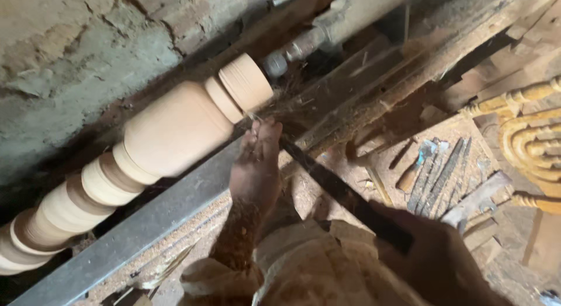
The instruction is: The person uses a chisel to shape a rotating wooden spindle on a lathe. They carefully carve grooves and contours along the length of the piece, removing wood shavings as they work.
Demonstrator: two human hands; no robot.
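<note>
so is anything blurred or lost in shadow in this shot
Head view: the turned wooden spindle looks smeared, its surface streaked; the right hand on the long chisel is sunk in dark shadow; the left hand by the tip is lit; no glare.

Left hand steadies chisel tip against turned wood spindle on lathe.

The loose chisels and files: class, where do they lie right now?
In the head view the loose chisels and files lie right of centre on the sawdust-covered bench, right of the long dark tool and left of the carved yellow woodwork.
</note>
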